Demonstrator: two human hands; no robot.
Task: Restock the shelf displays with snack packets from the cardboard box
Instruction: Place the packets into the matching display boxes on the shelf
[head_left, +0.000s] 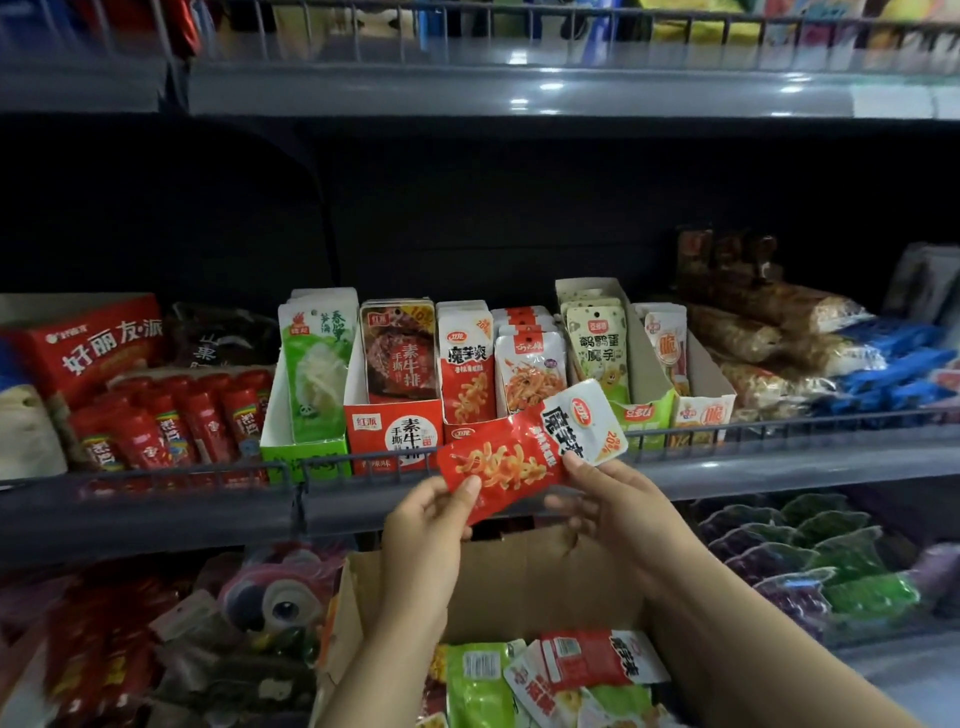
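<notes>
A red and white snack packet (524, 452) lies tilted sideways in front of the middle shelf's rail. My left hand (431, 525) pinches its red lower-left end with the thumb on top. My right hand (613, 499) holds its white right end between fingertips. Just behind it stands the matching red display box (470, 364) with the same packets upright. Below my arms the open cardboard box (498, 582) holds several loose green, red and white packets (550, 675).
The middle shelf's wire rail (208, 470) runs along its front edge. Display boxes of green (311, 374), brown-red (397, 384) and pale green (602, 348) packets flank the red one. Red sausage sticks (171, 421) lie at left, blue packs (893, 364) at right. Lower shelves hold more goods.
</notes>
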